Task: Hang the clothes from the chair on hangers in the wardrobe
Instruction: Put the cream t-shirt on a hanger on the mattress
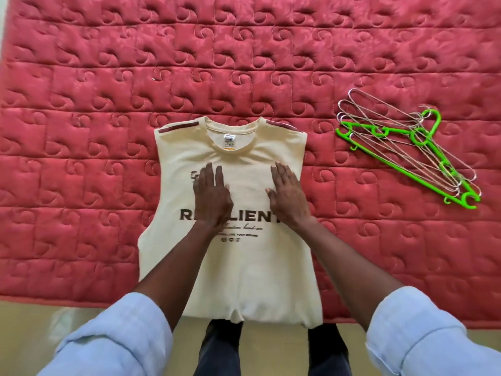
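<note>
— Cream cotton, that's what I've got under both palms: a sleeveless cream T-shirt with dark lettering and maroon shoulder strips (230, 202), lying face up on the red quilted bed cover (108, 85), collar toward twelve o'clock, hem hanging over the near edge at six.

— And the hands?

— My left hand (212, 198) and right hand (288, 196) both lie flat on the chest print, fingers straight and pointing to twelve. Neither grip is closed on anything; they only press the fabric.

— Hangers?

— Well apart, out at about two o'clock: a loose heap of thin metal wire hangers (393, 137) with a bright green plastic hanger (406, 156) lying among them. No wardrobe or chair in view.

— So what worries you?

— Three things, as I judge it. The wires cross through the green frame, so pulling one out could drag the whole heap or snag a hook. The shirt looks tucked in at its sides; feed a hanger through the neck like that and one shoulder may slip off. And the hem overhangs the bed edge, so lifting both palms at once could let it slide toward the floor.
</note>
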